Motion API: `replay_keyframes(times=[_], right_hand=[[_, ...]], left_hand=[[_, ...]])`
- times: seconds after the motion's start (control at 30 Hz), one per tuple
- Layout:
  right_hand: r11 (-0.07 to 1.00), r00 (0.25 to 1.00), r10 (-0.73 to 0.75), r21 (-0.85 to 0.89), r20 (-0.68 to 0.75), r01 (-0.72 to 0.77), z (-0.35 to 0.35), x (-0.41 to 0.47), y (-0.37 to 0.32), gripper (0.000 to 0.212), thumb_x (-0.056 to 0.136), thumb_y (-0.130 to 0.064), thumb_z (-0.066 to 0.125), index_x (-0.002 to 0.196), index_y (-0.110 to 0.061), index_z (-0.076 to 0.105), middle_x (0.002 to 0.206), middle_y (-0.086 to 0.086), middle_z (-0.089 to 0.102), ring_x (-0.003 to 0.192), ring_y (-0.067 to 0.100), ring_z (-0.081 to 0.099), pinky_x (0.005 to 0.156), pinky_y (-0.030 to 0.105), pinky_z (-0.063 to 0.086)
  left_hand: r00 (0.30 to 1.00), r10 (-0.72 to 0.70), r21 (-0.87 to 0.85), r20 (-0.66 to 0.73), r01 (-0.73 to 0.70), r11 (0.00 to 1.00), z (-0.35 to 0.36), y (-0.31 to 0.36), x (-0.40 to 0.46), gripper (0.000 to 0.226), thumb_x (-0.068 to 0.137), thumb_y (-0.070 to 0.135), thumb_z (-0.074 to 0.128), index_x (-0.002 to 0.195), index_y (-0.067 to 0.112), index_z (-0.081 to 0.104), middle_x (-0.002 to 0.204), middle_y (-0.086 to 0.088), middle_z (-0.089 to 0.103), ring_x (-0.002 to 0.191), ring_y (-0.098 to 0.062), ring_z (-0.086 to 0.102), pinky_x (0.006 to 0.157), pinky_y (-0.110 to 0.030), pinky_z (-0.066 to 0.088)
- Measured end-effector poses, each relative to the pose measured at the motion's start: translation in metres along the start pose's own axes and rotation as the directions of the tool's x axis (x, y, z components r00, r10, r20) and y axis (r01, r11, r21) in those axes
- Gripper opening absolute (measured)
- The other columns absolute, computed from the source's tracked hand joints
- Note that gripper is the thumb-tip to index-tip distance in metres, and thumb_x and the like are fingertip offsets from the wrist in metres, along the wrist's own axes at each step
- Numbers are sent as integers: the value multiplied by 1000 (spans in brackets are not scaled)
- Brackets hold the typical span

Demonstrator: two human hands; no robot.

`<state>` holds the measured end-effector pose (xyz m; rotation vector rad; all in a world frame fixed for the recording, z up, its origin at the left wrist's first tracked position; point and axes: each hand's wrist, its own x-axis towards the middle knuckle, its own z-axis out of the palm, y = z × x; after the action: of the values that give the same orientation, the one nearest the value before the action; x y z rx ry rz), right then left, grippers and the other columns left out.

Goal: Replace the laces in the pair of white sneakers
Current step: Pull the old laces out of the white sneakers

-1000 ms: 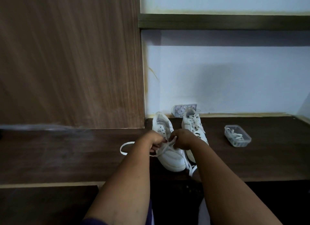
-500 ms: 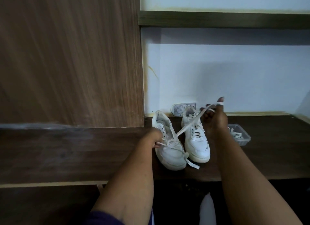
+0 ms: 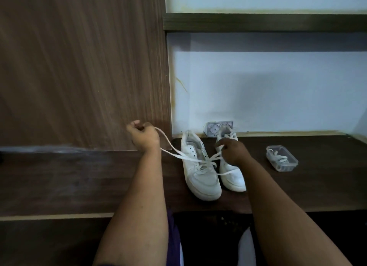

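Two white sneakers stand side by side on the dark wooden shelf [image 3: 317,190], toes toward me. The left sneaker [image 3: 200,174] has a white lace [image 3: 178,152] threaded through its lower eyelets. My left hand [image 3: 144,136] is raised to the left of that shoe and grips one end of the lace, pulled taut. My right hand [image 3: 232,151] is over the right sneaker [image 3: 233,179] and pinches the other end of the lace near the shoe. The right sneaker's upper part shows laces behind my hand.
A clear plastic tub [image 3: 282,160] holding white laces sits on the shelf to the right of the shoes. A small patterned box [image 3: 213,128] leans on the wall behind them. A tall wooden panel [image 3: 83,67] rises at left, a shelf [image 3: 264,22] above.
My left hand has left the shoe and swung up and left, drawing the lace out. My right hand has dropped from high at the right down beside the shoe.
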<state>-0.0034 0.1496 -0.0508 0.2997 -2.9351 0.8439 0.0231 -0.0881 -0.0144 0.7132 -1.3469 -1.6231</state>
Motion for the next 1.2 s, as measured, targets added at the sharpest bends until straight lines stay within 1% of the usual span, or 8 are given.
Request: replay_keyframes(times=[0.3, 0.47, 0.63, 0.7, 0.9, 1.03, 1.1, 1.2], right_hand=[[991, 974, -133, 17, 186, 132, 35, 1, -27, 18, 79, -13, 70, 96, -20, 73, 96, -5, 65, 98, 14, 62, 77, 19, 44], [956, 962, -150, -213, 230, 200, 34, 4, -23, 20, 89, -23, 61, 102, -10, 72, 109, 5, 65, 102, 20, 58, 84, 28, 49], [942, 969, -198, -243, 149, 229, 35, 8, -29, 30, 98, -16, 42, 117, -2, 60, 123, 16, 54, 117, 33, 47, 98, 35, 37], [961, 976, -188, -186, 112, 206, 36, 7, -30, 28, 97, -14, 44, 115, -2, 62, 120, 15, 55, 114, 33, 50, 93, 32, 37], [993, 996, -60, 105, 62, 54, 31, 6, -15, 30, 85, 1, 46, 89, -21, 66, 109, 6, 64, 94, 18, 58, 77, 21, 39], [989, 994, -52, 145, 98, 38, 20, 1, -11, 25, 87, -1, 47, 86, -19, 65, 108, 4, 67, 103, 19, 59, 84, 24, 43], [990, 993, -56, 133, 105, 42, 22, 1, -8, 19, 89, -7, 53, 85, -18, 67, 107, 2, 68, 104, 17, 60, 86, 23, 44], [989, 988, -79, 134, 133, 61, 25, 1, -10, 13, 90, -18, 61, 92, -13, 72, 102, 0, 70, 101, 15, 62, 82, 22, 43]], left_hand=[[862, 508, 52, -13, -506, 861, -7, -2, 1, 68, 72, -7, 50, 136, -7, 30, 148, -21, 14, 129, -26, 43, 107, -30, 40], [892, 225, 421, 392, -392, 818, -2, -12, -2, 40, 84, -1, 59, 121, 11, 53, 138, -11, 44, 108, -19, 56, 82, -20, 42], [371, -287, 458, 883, -548, 700, 14, -39, -34, 26, 75, 8, 79, 96, 15, 67, 99, -5, 68, 94, -23, 65, 87, -33, 52], [302, -373, 464, 877, -732, 499, 19, -47, -51, 39, 71, 22, 82, 106, 12, 66, 102, -4, 68, 92, -20, 63, 87, -33, 53], [364, -412, 533, 835, -719, 446, 26, -58, -54, 22, 82, 27, 70, 104, 22, 70, 108, -1, 68, 97, -21, 62, 87, -36, 52], [618, -438, 720, 653, -330, 610, 27, -51, -6, 29, 77, 40, 66, 95, 17, 67, 99, -5, 66, 84, -16, 59, 81, -30, 49], [721, -472, 819, 508, -232, 525, 19, -58, 17, 69, 50, 69, 68, 99, 21, 66, 112, -7, 66, 98, -21, 63, 89, -37, 51], [821, -460, 939, 338, -260, 226, -8, -41, 2, 75, 72, 60, 61, 132, 17, 49, 139, -13, 43, 125, -31, 42, 94, -41, 41]])
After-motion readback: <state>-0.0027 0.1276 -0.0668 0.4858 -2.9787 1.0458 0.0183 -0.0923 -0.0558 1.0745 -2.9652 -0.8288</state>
